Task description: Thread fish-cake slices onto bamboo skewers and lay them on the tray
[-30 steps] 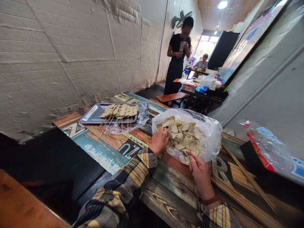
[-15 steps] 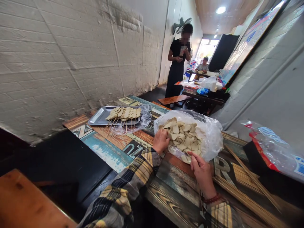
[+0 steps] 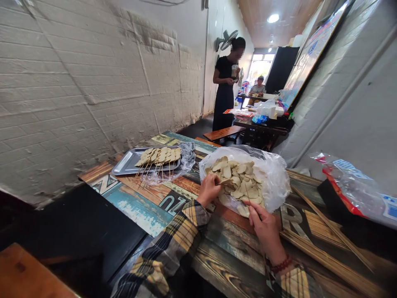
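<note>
My left hand (image 3: 209,189) pinches a thin beige slice (image 3: 227,181) at the left edge of a heap. The heap of oval, beige slices (image 3: 237,171), whose food kind I cannot make out, lies in an open clear plastic bag (image 3: 277,176). In my right hand (image 3: 263,221) is a thin bamboo skewer (image 3: 247,191), its upper end pointing over the heap. Farther left, a metal tray (image 3: 123,162) carries several skewers threaded with the same slices (image 3: 159,156), their sticks reaching over its near edge.
Loose bamboo skewers (image 3: 335,263) lie on the patterned table (image 3: 229,244) at the right, near a red-and-clear plastic package (image 3: 350,186). Crumpled plastic film (image 3: 187,159) sits by the tray. Beyond stand a bench (image 3: 223,133), a person (image 3: 223,91) holding a cup, and another person seated behind.
My left hand has lifted a slice from the heap's left edge. My right hand keeps the skewer in nearly the same place. The view has shifted slightly.
</note>
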Tool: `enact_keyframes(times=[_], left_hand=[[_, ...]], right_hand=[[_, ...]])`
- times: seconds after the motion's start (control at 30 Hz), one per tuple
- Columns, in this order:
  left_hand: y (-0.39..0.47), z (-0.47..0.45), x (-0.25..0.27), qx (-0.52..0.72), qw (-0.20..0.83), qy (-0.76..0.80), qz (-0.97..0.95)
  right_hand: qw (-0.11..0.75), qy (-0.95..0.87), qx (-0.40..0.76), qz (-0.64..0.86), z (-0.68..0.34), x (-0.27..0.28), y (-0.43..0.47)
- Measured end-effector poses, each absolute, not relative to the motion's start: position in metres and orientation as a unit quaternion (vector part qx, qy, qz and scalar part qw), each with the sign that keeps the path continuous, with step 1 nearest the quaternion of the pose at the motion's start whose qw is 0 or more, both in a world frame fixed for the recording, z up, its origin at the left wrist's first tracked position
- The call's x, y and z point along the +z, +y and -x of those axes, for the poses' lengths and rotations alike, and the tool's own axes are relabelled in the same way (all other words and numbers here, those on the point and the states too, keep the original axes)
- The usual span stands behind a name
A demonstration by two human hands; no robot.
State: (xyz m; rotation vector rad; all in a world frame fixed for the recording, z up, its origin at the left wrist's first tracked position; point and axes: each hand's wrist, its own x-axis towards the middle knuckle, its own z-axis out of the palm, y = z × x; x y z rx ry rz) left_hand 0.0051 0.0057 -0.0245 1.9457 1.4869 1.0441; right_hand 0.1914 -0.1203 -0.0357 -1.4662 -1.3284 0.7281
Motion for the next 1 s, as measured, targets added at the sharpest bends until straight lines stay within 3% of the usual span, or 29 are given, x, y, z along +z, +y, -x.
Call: enact_keyframes(times=[0.17,0.3,0.57,1.0], left_hand=[[-0.004,-0.014,-0.017,0.467,0.545,0.396,-0.573],[-0.011,-0.016,-0.012,0.451,0.656,0.35,-0.494],[-0.016,-0.017,-0.007,0.432,0.707,0.343,-0.442],[-0.021,-0.021,-0.003,0.455,0.707,0.326,-0.433]], right_hand=[[0.503,-0.551,0.33,0.579,-0.185,-0.034,-0.126],[0.494,-0.558,0.354,0.565,-0.179,-0.033,-0.131],[0.466,-0.573,0.362,0.568,-0.174,-0.035,-0.134],[0.446,-0.571,0.395,0.565,-0.174,-0.034,-0.135]])
